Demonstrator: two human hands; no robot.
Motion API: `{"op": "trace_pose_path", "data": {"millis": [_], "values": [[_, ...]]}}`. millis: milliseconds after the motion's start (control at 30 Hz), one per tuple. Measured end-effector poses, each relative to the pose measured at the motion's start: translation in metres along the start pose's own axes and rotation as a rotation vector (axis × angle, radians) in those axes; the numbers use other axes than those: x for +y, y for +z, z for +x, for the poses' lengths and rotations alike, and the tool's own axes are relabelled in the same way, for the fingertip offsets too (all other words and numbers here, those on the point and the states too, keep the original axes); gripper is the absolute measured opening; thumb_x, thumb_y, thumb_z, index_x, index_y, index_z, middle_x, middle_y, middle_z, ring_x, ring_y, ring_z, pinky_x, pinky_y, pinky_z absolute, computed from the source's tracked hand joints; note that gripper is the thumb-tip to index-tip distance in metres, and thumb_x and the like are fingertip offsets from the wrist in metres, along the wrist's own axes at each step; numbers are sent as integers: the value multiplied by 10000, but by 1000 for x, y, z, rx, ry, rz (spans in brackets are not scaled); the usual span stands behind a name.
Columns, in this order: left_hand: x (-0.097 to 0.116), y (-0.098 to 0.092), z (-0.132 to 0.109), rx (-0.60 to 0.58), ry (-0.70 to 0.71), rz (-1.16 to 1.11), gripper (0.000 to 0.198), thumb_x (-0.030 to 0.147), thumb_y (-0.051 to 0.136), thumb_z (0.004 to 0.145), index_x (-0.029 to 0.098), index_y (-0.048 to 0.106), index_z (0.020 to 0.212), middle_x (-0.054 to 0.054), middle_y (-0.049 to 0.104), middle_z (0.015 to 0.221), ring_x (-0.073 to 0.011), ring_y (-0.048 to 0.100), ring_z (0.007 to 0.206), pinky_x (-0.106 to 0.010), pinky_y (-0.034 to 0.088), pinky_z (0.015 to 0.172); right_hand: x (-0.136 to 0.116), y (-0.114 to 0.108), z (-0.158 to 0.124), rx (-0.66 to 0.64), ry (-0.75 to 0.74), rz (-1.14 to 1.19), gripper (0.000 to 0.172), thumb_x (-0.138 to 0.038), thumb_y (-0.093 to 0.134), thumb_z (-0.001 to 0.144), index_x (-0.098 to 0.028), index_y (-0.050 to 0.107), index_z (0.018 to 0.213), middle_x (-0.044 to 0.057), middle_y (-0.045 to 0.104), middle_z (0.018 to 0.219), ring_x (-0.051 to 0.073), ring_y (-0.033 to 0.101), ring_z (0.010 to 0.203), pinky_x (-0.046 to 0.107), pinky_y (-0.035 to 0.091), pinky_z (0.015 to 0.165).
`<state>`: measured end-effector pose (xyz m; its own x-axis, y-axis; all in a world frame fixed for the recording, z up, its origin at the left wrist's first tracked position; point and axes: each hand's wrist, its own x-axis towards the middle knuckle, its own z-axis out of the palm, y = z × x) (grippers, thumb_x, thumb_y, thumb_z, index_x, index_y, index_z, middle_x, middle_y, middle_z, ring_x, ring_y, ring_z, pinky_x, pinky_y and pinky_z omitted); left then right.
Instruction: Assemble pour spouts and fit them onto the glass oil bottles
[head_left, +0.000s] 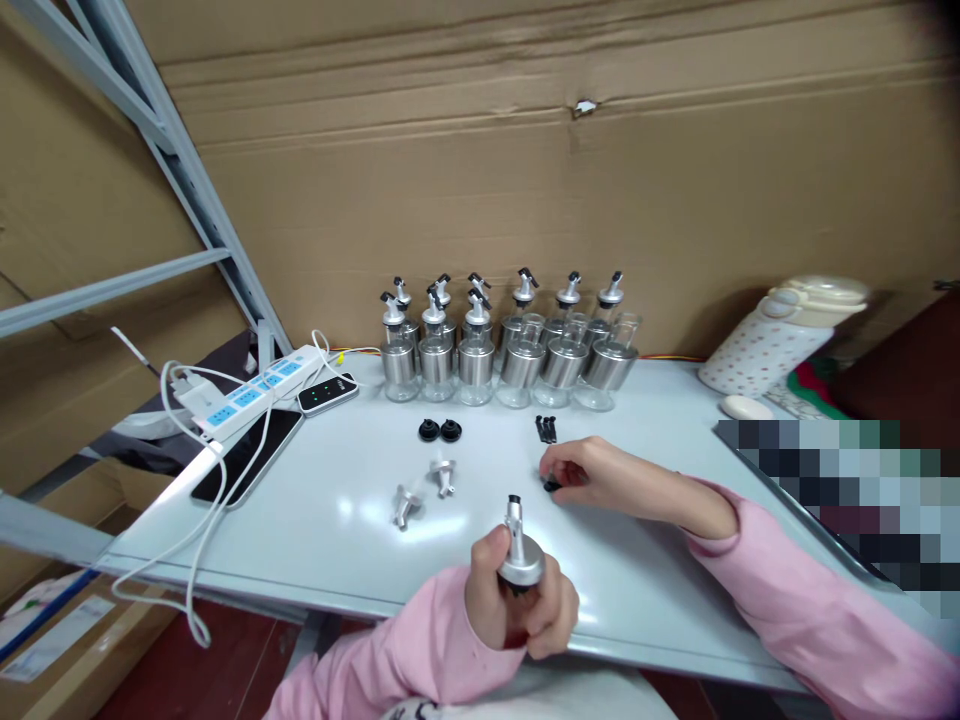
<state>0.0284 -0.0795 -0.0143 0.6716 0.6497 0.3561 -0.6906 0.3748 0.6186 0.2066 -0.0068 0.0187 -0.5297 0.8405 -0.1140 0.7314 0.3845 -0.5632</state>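
Note:
My left hand [487,600], near the front edge of the table, is closed around a silver pourer spout [523,560] with a black tip on top. My right hand [596,470] rests low over the table, thumb and fingers closed about a small black part [552,486], mostly hidden. Just beyond it lie several small black levers [546,430]. To the left are two black stoppers [439,430] and two loose silver spout heads [444,477]. At the back stand glass bottles with steel bands; several have spouts [476,350], and three in the front row [564,362] have bare necks.
On the left lie a power strip [262,390] with tangled white cables, a phone [247,455] and a small black device [328,394]. A dotted flask [772,340], a white oval object [745,408] and a blurred-out screen [847,500] are at right. Cardboard [450,150] stands behind.

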Motion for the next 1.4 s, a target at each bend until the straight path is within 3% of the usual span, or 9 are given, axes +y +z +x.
{"op": "trace_pose_path", "data": {"millis": [100,267,700,900,1400], "values": [[0,-1,-1,26,-23,10,600,685,358,720,215,338,349,28,277,229,-56,201,207,-269,136,313,-1,2,1,3,-18,-4,139,-245,557,752,-163,632,836,19,615,689,127,526,576,236,422,569],[0,0,1,-32,17,-24,595,653,356,752,206,341,360,34,275,228,-54,202,208,-257,137,298,-1,4,3,30,-79,-31,148,-258,540,778,-167,657,785,37,636,742,142,546,626,250,429,609],[-1,-2,0,-7,-10,-4,604,675,347,736,206,333,355,33,278,234,-57,213,217,-257,149,315,-3,6,4,35,-71,16,180,-313,551,795,-170,657,767,33,656,723,151,571,628,260,438,607],[0,-1,0,-90,64,-39,593,613,315,801,189,327,387,41,282,250,-51,223,240,-242,152,330,-7,7,3,39,-30,7,128,-282,571,776,-171,625,812,10,608,666,126,523,576,236,415,565],[1,0,0,-54,49,-23,592,618,329,789,196,321,373,40,277,247,-57,210,233,-250,149,321,-7,7,3,34,-86,-11,131,-230,547,778,-166,659,804,40,645,766,150,561,661,259,443,635]]}}
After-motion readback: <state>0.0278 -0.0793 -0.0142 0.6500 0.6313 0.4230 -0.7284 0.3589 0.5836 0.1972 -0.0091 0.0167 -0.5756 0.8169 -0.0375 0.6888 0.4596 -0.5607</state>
